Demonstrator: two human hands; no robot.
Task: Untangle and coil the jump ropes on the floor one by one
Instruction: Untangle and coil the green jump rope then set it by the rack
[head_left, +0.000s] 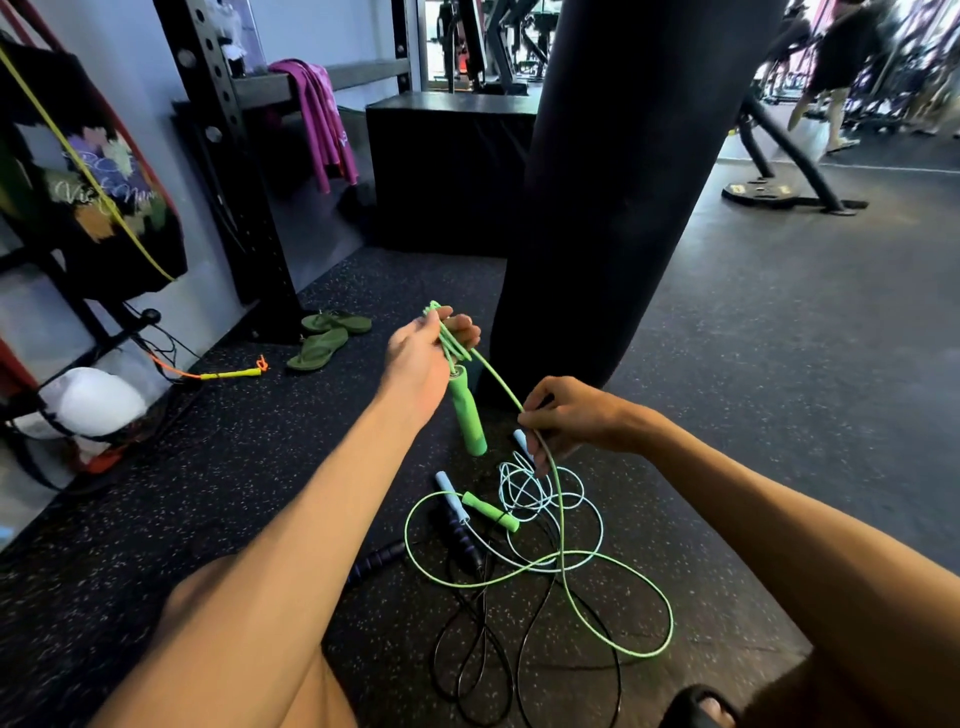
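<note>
Low in the frame, a bare knee (223, 639) is jutting in as the person is crouching over the speckled rubber floor (779, 415). Far left, a yellow-handled rope (228, 373) is lying by the rack, well apart from the action, with green flip-flops (327, 338) just beyond it.

Now the left hand (431, 353): its fingers are curling round a few gathered turns of the green jump rope (623, 587), and one green handle (467, 410) is dangling straight down beneath the palm. From there the cord is running taut and down to the right hand (576, 415), which is pinching it between thumb and fingertips.

Below, the remaining green cord is sprawling in wide loops, crossing over a pale blue rope (550, 499) and a black rope (467, 649); the second green handle (491, 512) is lying in the middle of that pile.

My read is that this cord is thin, light and limp, probably slick enough to slide through a loose pinch, while the padded-looking handles are offering the surer grip. Feeding it through the right fingers looks sensible. Those crossings are looking like the likely snag points.
</note>
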